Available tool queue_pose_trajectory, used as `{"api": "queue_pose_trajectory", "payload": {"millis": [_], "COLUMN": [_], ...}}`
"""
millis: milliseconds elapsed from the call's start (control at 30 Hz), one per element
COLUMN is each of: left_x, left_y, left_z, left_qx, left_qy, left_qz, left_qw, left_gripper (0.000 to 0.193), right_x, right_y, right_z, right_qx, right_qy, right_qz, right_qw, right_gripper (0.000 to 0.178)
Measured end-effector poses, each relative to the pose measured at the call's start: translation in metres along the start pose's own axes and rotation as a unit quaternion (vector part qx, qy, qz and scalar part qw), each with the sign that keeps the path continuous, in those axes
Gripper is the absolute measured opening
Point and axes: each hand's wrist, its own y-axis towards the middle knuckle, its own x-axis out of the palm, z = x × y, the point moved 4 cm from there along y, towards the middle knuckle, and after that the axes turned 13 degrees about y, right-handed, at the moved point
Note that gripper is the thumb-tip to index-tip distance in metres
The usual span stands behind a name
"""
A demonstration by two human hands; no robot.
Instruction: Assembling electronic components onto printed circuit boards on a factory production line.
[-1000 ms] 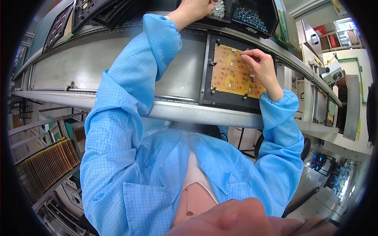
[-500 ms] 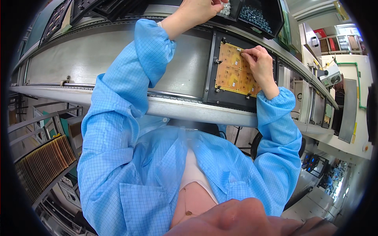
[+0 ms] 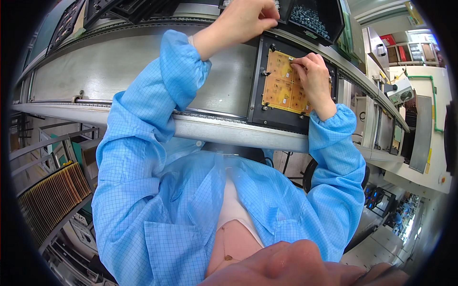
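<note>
A yellow circuit board panel (image 3: pixel 276 88) lies in a black frame (image 3: pixel 256 95) with several small black clamps round its edges. My right hand (image 3: pixel 313 78) is over the panel's right part, thumb and forefinger pinched at its upper middle. Whatever sits between those fingertips is too small to make out. Near the black bins, beyond the frame's far left corner, my left hand (image 3: pixel 248 21) has its thumb and fingers closed together. The fingers hide what they hold, if anything. Small blue parts (image 3: pixel 309 21) fill the right-hand bin; a few white parts show beside my left fingers.
The frame rests on a conveyor with a metal rail (image 3: pixel 229 128) along its near side. Black trays (image 3: pixel 129 12) are stacked at the far left. Below the rail on the left stands a rack of upright boards (image 3: pixel 55 202). A white machine (image 3: pixel 403 93) is at the right.
My left hand has drawn back slightly from the bin of white parts, toward the frame. My right hand has stayed almost in place at the panel.
</note>
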Motion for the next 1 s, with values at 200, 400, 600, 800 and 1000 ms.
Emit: {"api": "queue_pose_trajectory", "payload": {"millis": [200,400,600,800,1000], "left_x": [0.024,0.036,0.021,-0.042,-0.043], "left_y": [-0.049,-0.082,-0.088,-0.11,-0.108], "left_z": [0.023,0.039,0.031,-0.001,-0.014], "left_qx": [0.201,0.266,0.259,0.088,-0.078], "left_qy": [-0.103,-0.065,-0.001,-0.013,-0.139], "left_qz": [-0.14,-0.221,-0.295,-0.29,-0.241], "left_qw": [0.964,0.936,0.92,0.953,0.958], "left_gripper": [0.014,0.012,0.012,0.012,0.013], "right_x": [-0.012,-0.045,-0.019,0.004,-0.012], "right_y": [0.002,0.062,0.116,0.138,0.139], "right_z": [0.009,0.046,0.093,0.095,0.09], "right_qx": [0.017,-0.003,-0.038,0.041,0.024], "right_qy": [0.052,0.023,-0.067,-0.102,-0.144], "right_qz": [0.04,0.099,0.033,-0.055,-0.034], "right_qw": [0.998,0.995,0.996,0.992,0.989], "right_gripper": [0.008,0.01,0.019,0.018,0.014]}}
